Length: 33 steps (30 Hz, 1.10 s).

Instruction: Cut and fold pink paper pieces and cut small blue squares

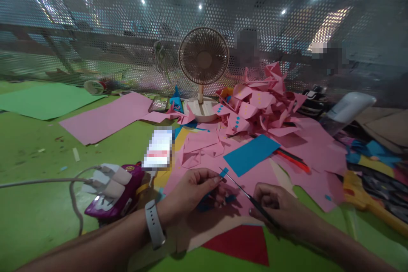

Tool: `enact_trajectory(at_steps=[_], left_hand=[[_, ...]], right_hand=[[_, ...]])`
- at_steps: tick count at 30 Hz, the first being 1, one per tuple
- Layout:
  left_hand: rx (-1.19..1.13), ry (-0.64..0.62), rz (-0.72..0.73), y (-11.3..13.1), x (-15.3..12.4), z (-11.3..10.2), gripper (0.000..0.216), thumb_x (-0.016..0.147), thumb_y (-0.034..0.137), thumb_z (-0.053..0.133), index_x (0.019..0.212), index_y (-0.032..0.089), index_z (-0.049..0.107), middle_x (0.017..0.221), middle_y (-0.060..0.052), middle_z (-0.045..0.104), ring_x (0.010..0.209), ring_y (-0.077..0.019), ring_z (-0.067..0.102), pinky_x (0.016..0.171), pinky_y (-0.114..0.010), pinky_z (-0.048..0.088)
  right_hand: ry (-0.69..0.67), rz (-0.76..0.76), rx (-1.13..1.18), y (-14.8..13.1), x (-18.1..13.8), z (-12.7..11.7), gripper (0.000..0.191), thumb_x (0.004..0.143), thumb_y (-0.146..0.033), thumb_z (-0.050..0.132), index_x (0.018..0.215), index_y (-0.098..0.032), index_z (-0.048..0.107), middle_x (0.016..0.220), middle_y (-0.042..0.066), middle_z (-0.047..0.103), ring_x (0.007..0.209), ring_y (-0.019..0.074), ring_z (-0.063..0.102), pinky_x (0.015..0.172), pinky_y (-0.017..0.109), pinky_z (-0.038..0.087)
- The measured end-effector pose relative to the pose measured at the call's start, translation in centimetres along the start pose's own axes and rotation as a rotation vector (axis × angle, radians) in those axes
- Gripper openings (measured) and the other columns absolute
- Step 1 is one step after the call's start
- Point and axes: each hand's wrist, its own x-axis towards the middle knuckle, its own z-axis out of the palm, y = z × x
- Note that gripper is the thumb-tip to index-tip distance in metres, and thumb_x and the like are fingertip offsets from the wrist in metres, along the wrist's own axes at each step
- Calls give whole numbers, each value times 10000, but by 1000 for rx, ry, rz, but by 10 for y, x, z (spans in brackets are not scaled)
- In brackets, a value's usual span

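Note:
My left hand [200, 185], a pale watch strap [155, 223] on its wrist, pinches a small blue paper piece [224, 172] between thumb and fingertips. My right hand [272, 204] is closed around a slim pointed tool [245, 193] with a dark handle and a thin metal end; its exact kind is unclear. The tool's tip reaches the blue piece at my left fingertips. Under both hands lies pink paper [239, 208], with blue scraps below my left fingers. Beyond them rests a blue paper rectangle [251, 155], and a red paper piece [242, 244] lies nearer me.
A fan [204, 57] stands behind, beside a heap of folded pink paper pieces [258, 102]. Left are a lit phone [158, 148] and a purple power strip [117, 195] with plugged-in chargers and cables. A yellow-handled tool [366, 199] lies right. Perforated mesh [127, 38] closes the back.

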Motion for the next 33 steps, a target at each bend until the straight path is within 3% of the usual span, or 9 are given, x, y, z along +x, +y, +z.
enact_trajectory(at_steps=[8,15,21,33], left_hand=[[3,-5,-6,-3,0,-3,227,773,353,641,766,132,592,671,-38,669,557,-95,586,555,-231,475],[-42,95,-16,-2,-1,-2,238,747,336,671,799,126,571,697,-35,668,536,-82,587,549,-217,473],[-80,109,-12,1,-4,0,197,775,305,647,818,127,574,767,-50,677,598,-94,617,578,-218,475],[-32,50,9,-3,-2,-1,209,801,323,623,866,125,612,722,-62,687,601,-104,619,579,-222,468]], right_hand=[[24,0,5,-1,1,2,363,655,-435,693,632,-197,419,452,-94,420,373,48,386,356,156,275],[-7,-28,23,-1,-3,0,326,696,-401,663,644,-192,418,493,-87,409,420,47,357,379,158,252],[7,-34,-13,0,-4,-1,289,712,-377,647,659,-199,425,507,-83,415,447,63,380,404,169,274],[22,-74,-109,-6,-7,3,257,719,-354,640,665,-188,451,537,-78,402,495,65,326,439,182,227]])
